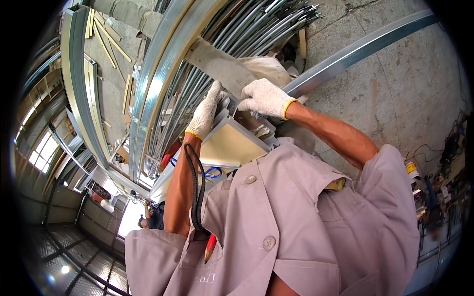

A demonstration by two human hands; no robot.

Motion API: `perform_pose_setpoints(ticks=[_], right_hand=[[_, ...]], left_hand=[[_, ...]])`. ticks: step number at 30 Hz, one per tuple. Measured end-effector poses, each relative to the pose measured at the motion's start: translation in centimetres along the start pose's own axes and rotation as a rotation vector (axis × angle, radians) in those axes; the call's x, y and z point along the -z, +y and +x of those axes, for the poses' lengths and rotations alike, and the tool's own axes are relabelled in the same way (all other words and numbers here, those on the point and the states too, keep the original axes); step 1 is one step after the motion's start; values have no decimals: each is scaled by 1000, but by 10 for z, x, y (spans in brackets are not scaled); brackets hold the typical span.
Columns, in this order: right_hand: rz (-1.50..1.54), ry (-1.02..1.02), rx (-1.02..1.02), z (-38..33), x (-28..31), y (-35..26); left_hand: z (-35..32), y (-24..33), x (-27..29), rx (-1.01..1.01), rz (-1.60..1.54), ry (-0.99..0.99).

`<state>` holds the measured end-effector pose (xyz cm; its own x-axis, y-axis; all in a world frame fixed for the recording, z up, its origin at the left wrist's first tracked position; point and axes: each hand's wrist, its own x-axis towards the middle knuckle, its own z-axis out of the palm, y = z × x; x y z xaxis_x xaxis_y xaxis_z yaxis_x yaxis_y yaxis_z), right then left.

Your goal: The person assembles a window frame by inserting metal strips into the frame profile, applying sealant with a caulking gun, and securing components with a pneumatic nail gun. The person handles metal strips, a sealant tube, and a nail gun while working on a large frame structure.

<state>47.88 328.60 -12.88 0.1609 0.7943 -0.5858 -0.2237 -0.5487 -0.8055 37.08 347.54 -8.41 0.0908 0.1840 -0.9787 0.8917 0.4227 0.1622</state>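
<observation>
Both my hands wear white knitted gloves with yellow cuffs. My left hand (205,112) is closed at the edge of a grey metal profile (225,107), its index finger pointing forward along it. Just to the right, my right hand (265,98) has its fingers bent and pinched together above a grey tray (270,140) with small pieces inside. What those fingers hold is hidden. Close to my body, below both hands, lies a cream panel with a grey frame (229,144). A long silver metal channel (365,48) runs from beside my right hand to the upper right.
Bundles of thin metal rods (261,30) and wide metal channels (157,86) lie ahead and left. Wooden strips (106,44) are scattered on the concrete floor (405,84). A blue-handled tool (213,172) rests by my left forearm. Another person (153,217) is at the lower left.
</observation>
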Motion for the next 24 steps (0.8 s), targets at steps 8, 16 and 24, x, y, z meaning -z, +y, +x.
perform_pose_setpoints(ticks=[8, 16, 24], right_hand=[[18, -44, -16, -3, 5, -8], [-53, -57, 29, -1, 7, -7], [20, 35, 106, 1, -6, 5]], left_hand=[[0, -3, -3, -31, -56, 40], [3, -11, 1, -32, -48, 23], [-5, 0, 2, -236, 421, -96]])
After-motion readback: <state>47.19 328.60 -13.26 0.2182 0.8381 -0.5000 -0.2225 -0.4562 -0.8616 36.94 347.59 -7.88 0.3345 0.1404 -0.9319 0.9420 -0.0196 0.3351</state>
